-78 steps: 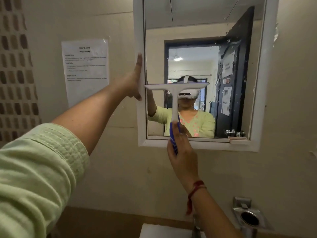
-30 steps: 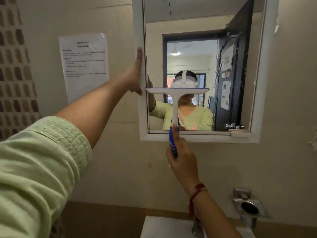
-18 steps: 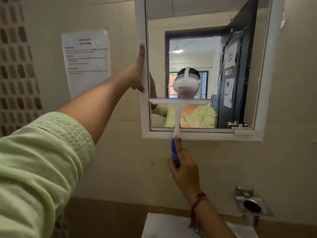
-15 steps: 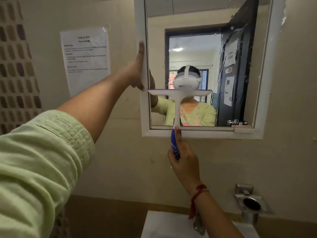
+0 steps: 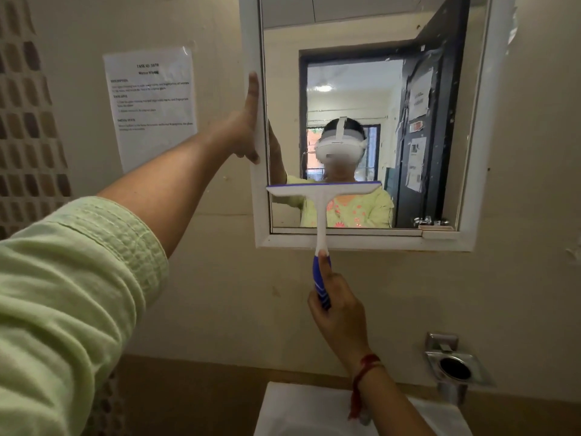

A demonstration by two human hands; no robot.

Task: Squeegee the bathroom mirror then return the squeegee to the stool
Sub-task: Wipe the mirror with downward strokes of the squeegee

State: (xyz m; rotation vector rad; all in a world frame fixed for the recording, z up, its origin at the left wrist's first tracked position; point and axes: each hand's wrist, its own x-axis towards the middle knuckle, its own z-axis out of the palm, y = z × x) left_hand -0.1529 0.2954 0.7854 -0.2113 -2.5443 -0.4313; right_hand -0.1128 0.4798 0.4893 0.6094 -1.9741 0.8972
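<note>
Head view, nearest first: a pale green sleeve [image 5: 63,294] fills the lower left, with the bare forearm running up and away toward the mirror. Bottom centre there's the corner of a white basin [image 5: 301,410], and a metal holder [image 5: 454,368] is fixed to the wall off to the right of it.

The right hand [image 5: 339,316], red thread around the wrist, has its grip clenched round the blue handle of the squeegee [image 5: 322,215], index finger laid along the top of the handle. The white stem rises straight up across the bottom of the frame, and the blade sits level against the glass in the lower left part of the mirror [image 5: 440,42], its left end just beside the inner edge of the frame.

The left hand [image 5: 246,130] lies flat against the left side of the white mirror frame [image 5: 481,121], fingers straight and pointing up, so that grip is released, pressing rather than holding anything.

Further left, a printed sheet [image 5: 152,105] is taped to the beige wall; the text is too small to read. The glass reflects the person in a white headset in front of a dark open door.
</note>
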